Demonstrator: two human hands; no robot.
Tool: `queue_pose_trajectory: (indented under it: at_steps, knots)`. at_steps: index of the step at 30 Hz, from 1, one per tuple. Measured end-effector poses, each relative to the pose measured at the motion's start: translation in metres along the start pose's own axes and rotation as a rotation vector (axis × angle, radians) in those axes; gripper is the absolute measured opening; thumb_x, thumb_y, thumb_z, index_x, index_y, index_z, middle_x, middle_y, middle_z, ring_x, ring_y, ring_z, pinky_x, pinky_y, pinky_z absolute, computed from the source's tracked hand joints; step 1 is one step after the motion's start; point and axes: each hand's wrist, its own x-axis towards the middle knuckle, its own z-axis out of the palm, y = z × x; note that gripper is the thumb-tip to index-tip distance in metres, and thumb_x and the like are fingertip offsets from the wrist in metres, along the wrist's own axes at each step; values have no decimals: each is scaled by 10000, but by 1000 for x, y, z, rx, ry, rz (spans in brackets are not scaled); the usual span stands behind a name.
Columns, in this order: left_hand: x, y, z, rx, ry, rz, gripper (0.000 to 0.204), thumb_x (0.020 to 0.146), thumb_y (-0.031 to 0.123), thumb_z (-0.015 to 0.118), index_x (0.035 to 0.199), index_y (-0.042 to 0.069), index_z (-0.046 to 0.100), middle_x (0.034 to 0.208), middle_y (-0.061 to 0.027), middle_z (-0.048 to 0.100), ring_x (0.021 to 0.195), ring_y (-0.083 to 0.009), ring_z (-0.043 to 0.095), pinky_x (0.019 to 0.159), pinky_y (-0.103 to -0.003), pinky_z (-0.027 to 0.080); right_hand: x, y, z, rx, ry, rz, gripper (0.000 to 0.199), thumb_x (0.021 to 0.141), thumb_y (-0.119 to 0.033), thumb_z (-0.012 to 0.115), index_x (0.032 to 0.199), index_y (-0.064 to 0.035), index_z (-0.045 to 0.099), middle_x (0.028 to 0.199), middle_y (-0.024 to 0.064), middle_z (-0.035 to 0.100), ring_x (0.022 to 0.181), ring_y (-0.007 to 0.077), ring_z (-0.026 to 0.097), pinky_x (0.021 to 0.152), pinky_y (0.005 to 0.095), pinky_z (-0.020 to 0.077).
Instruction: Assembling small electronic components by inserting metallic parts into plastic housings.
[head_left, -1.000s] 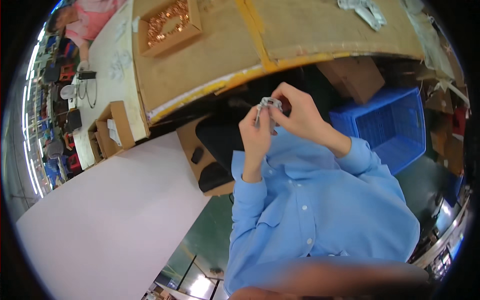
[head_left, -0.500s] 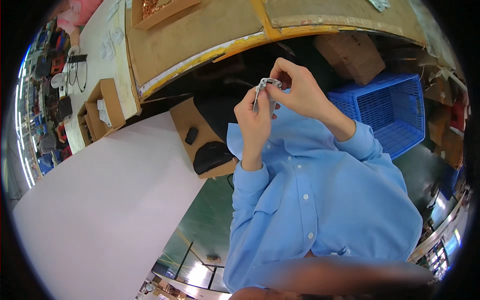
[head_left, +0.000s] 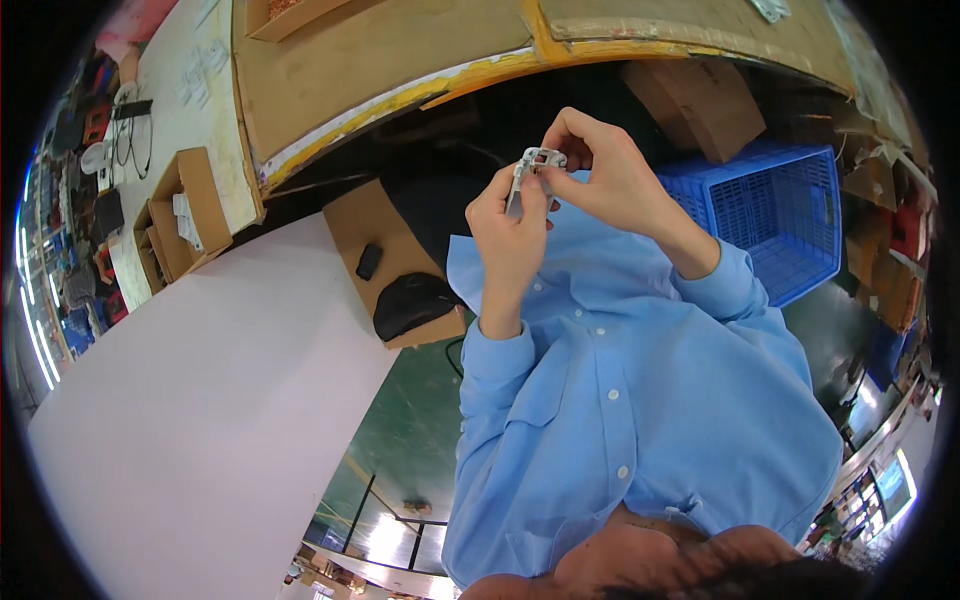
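You hold a small pale-grey metal part point(head_left: 533, 168) up in front of your chest with both hands. Your left hand point(head_left: 510, 235) is wrapped around its lower end, fingers curled tight on it, thumb side toward you. Your right hand point(head_left: 610, 175) comes in from the right and pinches the upper end between thumb and fingertips, the fingers closed narrowly on the piece. The two hands touch each other around the part.

Compared with half a second ago, your hands and the part sit in nearly the same grip, but they now lie a little lower and further right in the view, and more of the far workbench point(head_left: 400, 60) with its yellow edge shows above them. A second ago the hands were closer to the bench edge.

Behind your hands, to the right, stands a blue plastic crate point(head_left: 790, 215), with a brown cardboard box point(head_left: 700, 100) just beyond it under the bench. To the left, a flat cardboard piece point(head_left: 365, 225) carries a black pouch point(head_left: 412, 303) and a small black object point(head_left: 369, 261). Further left an open cardboard tray point(head_left: 185, 210) lies on a white table point(head_left: 170, 110). Your blue shirt sleeves point(head_left: 730, 290) fill the near part of the view.
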Motion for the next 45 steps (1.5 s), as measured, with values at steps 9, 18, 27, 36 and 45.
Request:
queue_pose_trajectory:
  at_steps: [9,18,27,36,45]
  knots:
    - [7,-7,7,35,-68,-34,174,938,97,576,1026,-22,667,731,-55,661,636,-91,639,518,-214,494,5,10,-15,-114,-36,43,163,786,-17,676,856,-10,528,735,13,551,631,71,481,563,216,414]
    - [18,-9,16,88,-138,-29,166,963,130,555,1022,-2,637,767,-28,647,652,-64,602,545,-213,492,11,20,-23,-136,15,74,182,737,-31,701,805,-26,532,651,-7,503,595,45,434,514,223,359]
    - [60,2,-19,324,-176,83,131,908,116,606,975,12,649,687,-99,639,608,-181,631,577,-312,493,57,15,-24,-94,-115,-90,183,748,-122,700,837,-38,565,672,114,552,593,234,552,547,341,448]
    - [108,25,-46,502,-139,60,174,834,126,730,895,-20,657,675,-26,626,596,-43,532,555,-193,435,115,15,-22,-214,-125,-253,178,817,-172,664,919,-51,583,791,105,602,692,277,614,610,373,488]
    - [129,36,-71,312,90,-162,147,899,96,681,1004,-1,648,852,-29,654,651,-44,565,544,-188,444,144,23,-49,-119,-49,-173,282,818,-215,733,998,-38,608,878,100,612,802,214,619,705,333,507]
